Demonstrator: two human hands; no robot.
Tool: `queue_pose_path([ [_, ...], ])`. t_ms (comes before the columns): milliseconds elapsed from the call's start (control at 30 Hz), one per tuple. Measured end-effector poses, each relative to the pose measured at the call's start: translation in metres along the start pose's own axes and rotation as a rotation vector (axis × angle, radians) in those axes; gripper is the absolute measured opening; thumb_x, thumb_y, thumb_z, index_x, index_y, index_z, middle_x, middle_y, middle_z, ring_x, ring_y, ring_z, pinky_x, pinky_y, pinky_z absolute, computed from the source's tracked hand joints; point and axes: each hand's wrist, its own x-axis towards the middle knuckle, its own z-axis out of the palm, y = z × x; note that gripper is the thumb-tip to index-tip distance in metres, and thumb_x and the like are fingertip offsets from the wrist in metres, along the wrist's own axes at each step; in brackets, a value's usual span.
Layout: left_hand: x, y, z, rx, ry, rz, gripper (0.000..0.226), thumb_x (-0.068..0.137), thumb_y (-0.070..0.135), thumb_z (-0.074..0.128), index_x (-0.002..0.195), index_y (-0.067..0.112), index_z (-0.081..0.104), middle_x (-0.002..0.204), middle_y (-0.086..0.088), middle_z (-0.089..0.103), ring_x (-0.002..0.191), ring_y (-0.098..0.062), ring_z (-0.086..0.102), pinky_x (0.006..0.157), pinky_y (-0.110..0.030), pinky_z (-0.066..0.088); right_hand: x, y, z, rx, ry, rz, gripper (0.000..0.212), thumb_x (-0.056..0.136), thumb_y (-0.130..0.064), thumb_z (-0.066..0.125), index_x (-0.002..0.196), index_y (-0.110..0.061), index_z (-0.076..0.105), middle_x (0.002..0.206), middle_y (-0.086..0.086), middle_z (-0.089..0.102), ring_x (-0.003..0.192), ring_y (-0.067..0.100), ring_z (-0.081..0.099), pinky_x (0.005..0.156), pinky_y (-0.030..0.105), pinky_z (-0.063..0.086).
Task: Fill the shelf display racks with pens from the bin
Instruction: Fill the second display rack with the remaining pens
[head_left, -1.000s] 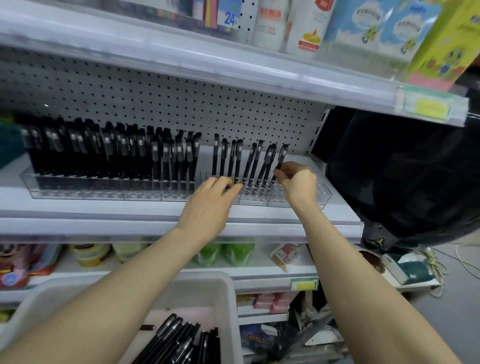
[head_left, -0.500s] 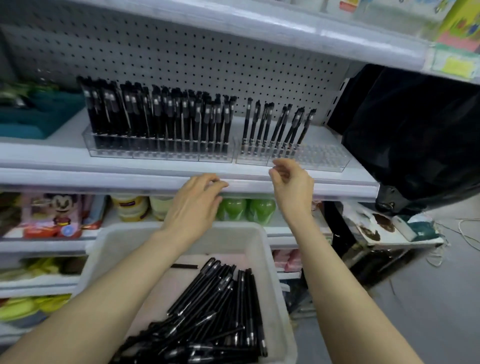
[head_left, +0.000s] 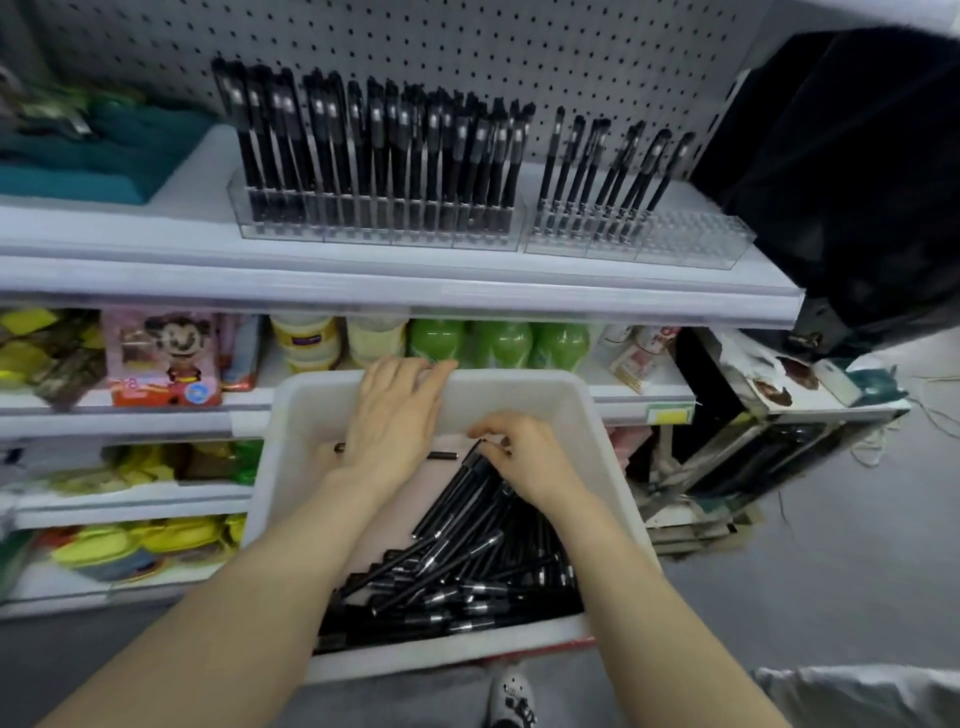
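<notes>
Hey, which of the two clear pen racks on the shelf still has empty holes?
The right-hand rack: its right end is bare holes. The left rack is packed with pens along its whole length.

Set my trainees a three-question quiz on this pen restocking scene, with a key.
1. True or false: every slot of the rightmost clear rack is filled.
2. Which hand has its fingers curled on the pens in the white bin? A) left hand B) right hand
3. Fill in: the pens are ___ in colour.
Key: 1 false, its right end is empty; 2 B; 3 black.
</notes>
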Motion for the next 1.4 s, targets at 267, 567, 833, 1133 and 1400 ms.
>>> queue_pose_path([
  [267, 0.001, 0.001, 0.003, 0.017, -0.024, -0.026, 0.049, 0.083, 0.013, 0.066, 0.131, 0.017, 0.058, 0.112, -0.010, 0.057, 0.103, -0.033, 0.049, 0.101, -0.040, 0.030, 0.005, 0.006, 0.005, -0.187, -0.187, -0.044, 0.029, 0.081, -0.027, 0.075, 0.109, -0.024, 0.070, 0.112, 0.000, 0.061, 0.105, 0.020, 0.056, 0.095, 0.032, 0.043],
  [567, 0.002, 0.002, 0.002, 0.017, -0.020, -0.022, 0.046, 0.087, 0.014, 0.060, 0.133, 0.018, 0.057, 0.113, -0.010, 0.059, 0.102, -0.034, 0.049, 0.098, -0.042, 0.033, 0.002, 0.016, -0.008, -0.067, -0.023, 0.085, 0.009, 0.082, -0.025, 0.074, 0.088, -0.018, 0.076, 0.091, 0.000, 0.067, 0.086, 0.018, 0.062, 0.080, 0.030, 0.048],
  [833, 0.014, 0.021, -0.007, -0.089, 0.032, 0.107, 0.025, 0.092, 0.026, 0.058, 0.109, 0.012, 0.070, 0.115, -0.010, 0.061, 0.122, -0.032, 0.047, 0.111, -0.051, 0.031, -0.004, -0.017, -0.049, 0.738, 0.252, 0.178, 0.008, 0.084, -0.021, 0.075, 0.084, -0.013, 0.075, 0.070, 0.000, 0.069, 0.068, 0.010, 0.063, 0.059, 0.026, 0.045],
  [1133, 0.071, 0.068, -0.016, -0.121, -0.088, -0.003, 0.033, 0.096, 0.040, 0.035, 0.094, 0.022, 0.062, 0.086, 0.003, 0.068, 0.082, -0.022, 0.054, 0.060, -0.034, 0.042, 0.020, -0.023, -0.094, 1.175, 0.330, 0.053, 0.014, 0.086, 0.005, 0.067, 0.100, 0.002, 0.069, 0.077, 0.007, 0.070, 0.069, 0.010, 0.065, 0.067, 0.019, 0.053],
  [1400, 0.154, 0.115, 0.001, -0.082, -0.106, 0.092, 0.044, 0.099, 0.037, 0.045, 0.140, 0.023, 0.048, 0.137, 0.003, 0.049, 0.128, -0.016, 0.040, 0.102, -0.034, 0.041, 0.049, 0.033, -0.174, 0.919, 0.541, 0.104, 0.007, 0.092, -0.008, 0.065, 0.093, -0.005, 0.070, 0.078, 0.008, 0.071, 0.072, 0.012, 0.067, 0.064, 0.024, 0.053],
])
